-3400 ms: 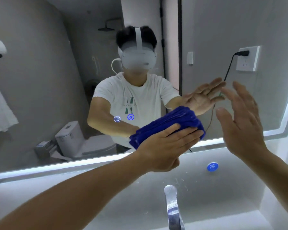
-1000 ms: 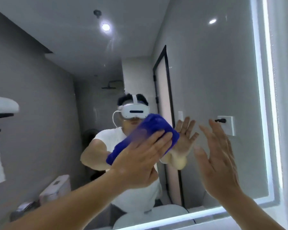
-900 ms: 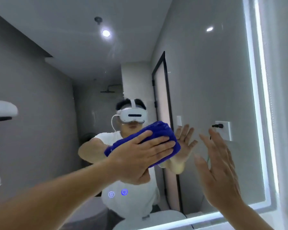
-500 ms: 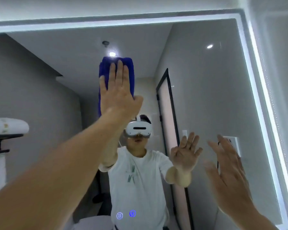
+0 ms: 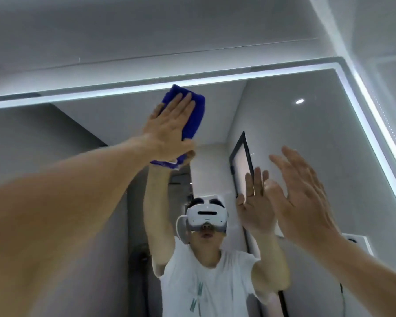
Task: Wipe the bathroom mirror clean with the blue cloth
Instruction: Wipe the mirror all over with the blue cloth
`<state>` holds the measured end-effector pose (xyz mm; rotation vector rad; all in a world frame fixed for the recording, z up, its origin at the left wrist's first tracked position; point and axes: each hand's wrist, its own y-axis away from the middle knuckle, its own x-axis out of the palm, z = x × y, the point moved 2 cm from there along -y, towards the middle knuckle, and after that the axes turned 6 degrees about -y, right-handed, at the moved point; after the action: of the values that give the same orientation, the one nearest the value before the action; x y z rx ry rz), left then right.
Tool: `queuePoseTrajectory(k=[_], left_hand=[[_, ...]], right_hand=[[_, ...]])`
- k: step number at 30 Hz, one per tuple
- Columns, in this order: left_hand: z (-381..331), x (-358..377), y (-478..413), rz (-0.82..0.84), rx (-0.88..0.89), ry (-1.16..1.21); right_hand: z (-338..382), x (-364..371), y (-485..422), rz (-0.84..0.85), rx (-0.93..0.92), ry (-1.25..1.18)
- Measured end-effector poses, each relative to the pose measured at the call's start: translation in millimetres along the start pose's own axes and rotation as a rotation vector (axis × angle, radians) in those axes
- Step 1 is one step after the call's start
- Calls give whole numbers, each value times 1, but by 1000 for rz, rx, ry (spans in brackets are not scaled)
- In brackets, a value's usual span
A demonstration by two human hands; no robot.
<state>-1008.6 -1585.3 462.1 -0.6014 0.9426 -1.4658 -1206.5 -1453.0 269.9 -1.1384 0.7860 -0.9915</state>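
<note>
In the head view, the left hand (image 5: 169, 129) lies flat with straight fingers on the blue cloth (image 5: 196, 115) and presses it against the mirror (image 5: 306, 145). No finger visibly curls round the cloth. The cloth shows above the fingertips and below the palm, and its top sits just under the lit strip (image 5: 238, 76). The right hand (image 5: 302, 197), lower and to the right of the left hand, is spread open and holds nothing. It is near the glass, but whether it touches cannot be told.

With only palm pressure at full reach, the cloth could slip out and drop. A further upward stroke would likely run off the glass onto the strip. If the bare right hand leans on the glass, it would probably leave prints.
</note>
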Motion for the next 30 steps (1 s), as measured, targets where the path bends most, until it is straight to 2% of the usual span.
queuePoseTrajectory(k=[4, 7, 9, 11, 13, 15, 18, 20, 21, 22, 26, 28, 30], left_hand=[[47, 2, -19, -35, -331, 118], [50, 10, -2, -130, -621, 199], [39, 10, 26, -126, -705, 218], [23, 17, 69, -95, -609, 192], [-1, 25, 123, -55, -440, 131], [-19, 30, 172, -8, -134, 36], [1, 31, 192, 22, 454, -95], [26, 25, 175, 40, 605, -165], [39, 22, 160, 54, 566, -191], [52, 21, 143, 64, 445, -185], [97, 11, 66, 93, -231, 76], [103, 9, 45, 65, -376, 150], [94, 13, 44, -1, -432, 145]], right_hand=[[-3, -2, -3, 13, -35, 1], [0, 1, -1, 19, -62, -18], [5, 4, 0, 28, -69, -46], [14, 10, 1, 19, -80, -66], [24, 18, 3, 23, -73, -103], [34, 29, 8, 47, -77, -131], [47, 42, 15, 85, -102, -123], [54, 48, 12, 86, -113, -105], [57, 51, 9, 86, -112, -101], [59, 53, 6, 82, -110, -97], [69, 64, -1, 64, -165, -22], [73, 69, -5, 43, -195, -8], [76, 73, -8, 34, -201, -19]])
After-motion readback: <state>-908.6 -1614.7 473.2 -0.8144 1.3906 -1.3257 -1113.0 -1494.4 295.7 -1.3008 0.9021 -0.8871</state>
